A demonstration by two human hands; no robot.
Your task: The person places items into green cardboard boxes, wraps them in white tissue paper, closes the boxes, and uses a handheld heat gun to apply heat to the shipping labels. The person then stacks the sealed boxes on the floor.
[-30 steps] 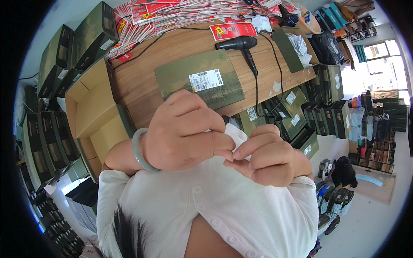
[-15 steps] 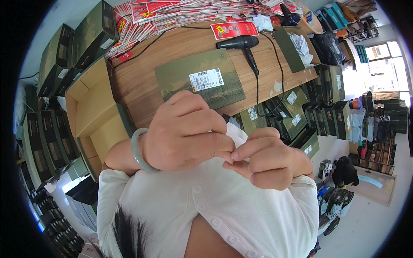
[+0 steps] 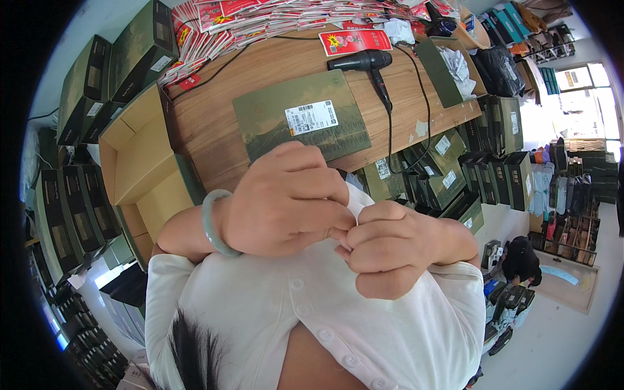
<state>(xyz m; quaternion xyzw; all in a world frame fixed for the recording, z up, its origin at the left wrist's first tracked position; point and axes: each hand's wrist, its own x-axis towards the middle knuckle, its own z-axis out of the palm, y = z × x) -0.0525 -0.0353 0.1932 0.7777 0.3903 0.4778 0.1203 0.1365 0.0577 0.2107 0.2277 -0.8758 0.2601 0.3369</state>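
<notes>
Close to my chest, my left hand (image 3: 283, 201) and my right hand (image 3: 390, 250) meet with fingertips pinched together. Both are closed, and whatever sits between the fingertips is hidden or too small to name. Beyond my left hand a flat dark-green box lid (image 3: 266, 110) rests on the wooden table, bearing a white label (image 3: 312, 118). To the left, an open green box (image 3: 146, 166) shows its tan inside. A black hair dryer (image 3: 364, 60) lies past the lid, its cord looping down at the right.
Red printed packets (image 3: 260, 23) are heaped along the table's far edge. At the far right stands a green box (image 3: 448, 78) with crumpled white paper. Stacked green boxes (image 3: 140, 52) rise at the left; more boxes (image 3: 445, 166) sit below the table's right edge. Another person (image 3: 520, 260) bends at far right.
My right hand has turned and dropped slightly, its fingers curling more. The left hand has shifted a little to the right, and the fingertips still meet.
</notes>
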